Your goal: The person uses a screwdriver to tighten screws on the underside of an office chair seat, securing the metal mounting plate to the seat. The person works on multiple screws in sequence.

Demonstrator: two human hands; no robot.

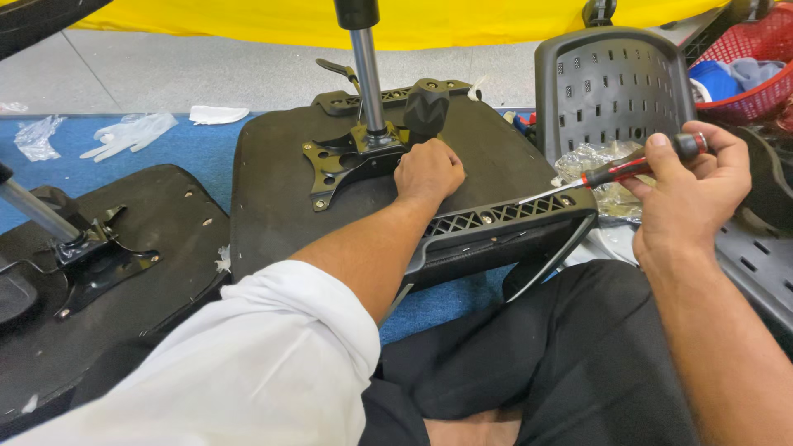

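Head view: two upturned seats, one screwdriver

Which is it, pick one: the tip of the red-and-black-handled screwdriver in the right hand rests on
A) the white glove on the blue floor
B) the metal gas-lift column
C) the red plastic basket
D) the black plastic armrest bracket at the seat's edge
D: the right hand holds the red-and-black-handled screwdriver, whose shaft ends at a hole in the black plastic armrest bracket.

Blue floor mat under upturned chair seats, perhaps a crumpled glove
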